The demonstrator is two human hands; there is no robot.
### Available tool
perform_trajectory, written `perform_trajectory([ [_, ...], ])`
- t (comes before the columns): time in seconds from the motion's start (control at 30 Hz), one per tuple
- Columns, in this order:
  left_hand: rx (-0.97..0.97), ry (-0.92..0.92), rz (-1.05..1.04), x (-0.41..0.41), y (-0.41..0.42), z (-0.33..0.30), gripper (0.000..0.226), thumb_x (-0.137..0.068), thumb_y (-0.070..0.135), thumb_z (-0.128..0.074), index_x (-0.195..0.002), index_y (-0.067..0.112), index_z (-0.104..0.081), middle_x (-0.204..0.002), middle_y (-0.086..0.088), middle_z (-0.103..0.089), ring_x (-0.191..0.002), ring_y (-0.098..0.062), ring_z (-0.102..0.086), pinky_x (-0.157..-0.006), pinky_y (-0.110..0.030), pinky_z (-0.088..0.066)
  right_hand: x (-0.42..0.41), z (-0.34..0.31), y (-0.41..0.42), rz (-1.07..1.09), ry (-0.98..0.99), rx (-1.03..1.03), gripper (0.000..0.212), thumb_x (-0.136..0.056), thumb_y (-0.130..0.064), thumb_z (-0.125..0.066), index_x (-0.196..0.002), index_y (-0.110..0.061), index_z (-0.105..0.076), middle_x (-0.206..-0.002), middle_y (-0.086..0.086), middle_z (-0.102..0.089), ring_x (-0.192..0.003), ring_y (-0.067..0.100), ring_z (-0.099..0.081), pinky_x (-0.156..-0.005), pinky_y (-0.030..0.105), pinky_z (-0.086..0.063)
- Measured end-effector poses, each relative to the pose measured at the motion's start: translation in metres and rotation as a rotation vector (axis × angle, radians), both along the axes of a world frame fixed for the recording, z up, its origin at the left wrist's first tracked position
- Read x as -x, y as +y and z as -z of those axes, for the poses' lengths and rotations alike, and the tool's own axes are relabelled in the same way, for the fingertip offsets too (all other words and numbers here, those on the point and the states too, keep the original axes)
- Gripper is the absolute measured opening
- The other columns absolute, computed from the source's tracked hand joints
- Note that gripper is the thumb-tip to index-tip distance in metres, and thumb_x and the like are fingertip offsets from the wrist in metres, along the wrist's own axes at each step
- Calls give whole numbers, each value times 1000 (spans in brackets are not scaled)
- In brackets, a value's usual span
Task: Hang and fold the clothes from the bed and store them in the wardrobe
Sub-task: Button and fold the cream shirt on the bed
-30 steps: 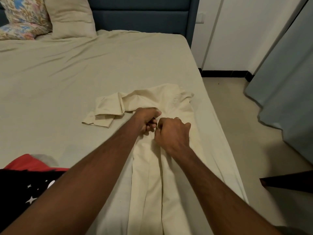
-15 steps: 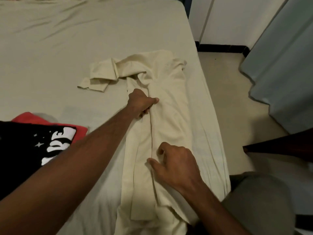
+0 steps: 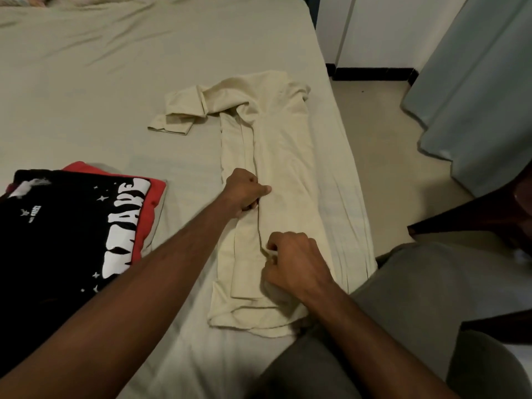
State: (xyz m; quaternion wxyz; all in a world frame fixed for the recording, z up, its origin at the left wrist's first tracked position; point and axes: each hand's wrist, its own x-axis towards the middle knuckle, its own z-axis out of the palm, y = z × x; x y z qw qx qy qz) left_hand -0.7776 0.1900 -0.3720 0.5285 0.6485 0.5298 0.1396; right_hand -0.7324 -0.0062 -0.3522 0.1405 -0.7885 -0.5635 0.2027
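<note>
Head view: cream shirt (image 3: 276,174) lies lengthwise on the bed (image 3: 115,82), sides folded inward, one sleeve loose. Left hand (image 3: 244,191) and right hand (image 3: 293,263), both curled, pinch its centre fold. Folded black and red clothes (image 3: 74,226) wait alongside. Wardrobe storage appears outstanding.
</note>
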Motion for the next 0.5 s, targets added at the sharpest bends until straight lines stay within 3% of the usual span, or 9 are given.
perform_trajectory([
  [0.13, -20, -49, -48, 9, -15, -3, 39, -87, 18, -77, -67, 16, -44, -57, -3, -47, -41, -12, -40, -40, -21, -34, 5, -2, -17, 20, 94, -46, 15, -88, -19, -64, -102, -16, -71, -93, -1, -72, -82, 18, -64, -79, 34, -56],
  [0.23, 46, -47, 37, 22, -32, -4, 37, -80, 21, -85, -78, 14, -48, -58, -6, -48, -39, -14, -39, -39, -21, -32, 2, -1, -22, 16, 146, -34, 16, -89, -15, -66, -103, -18, -71, -96, -1, -72, -86, 18, -64, -81, 35, -58],
  [0.33, 63, 8, 101, 36, -46, 6, 35, -78, 16, -87, -82, 12, -53, -55, -10, -48, -37, -18, -42, -41, -25, -37, 1, 0, -24, -11, 211, -41, 15, -83, -13, -66, -95, -21, -71, -85, -6, -70, -79, 12, -63, -77, 36, -59],
  [0.43, 50, 26, 106, 44, -49, 9, 33, -81, 14, -84, -80, 11, -52, -52, -9, -45, -34, -18, -42, -40, -25, -37, 3, 1, -24, 7, 339, -66, 4, -82, -25, -69, -86, -26, -72, -74, -10, -70, -72, 8, -66, -73, 34, -60],
  [0.5, 57, 40, 143, 48, -49, 7, 35, -82, 13, -83, -77, 10, -49, -51, -10, -45, -33, -18, -43, -38, -23, -35, -1, 1, -23, 91, 397, -125, 10, -85, -35, -73, -80, -26, -71, -72, -9, -70, -71, 6, -67, -71, 30, -59],
])
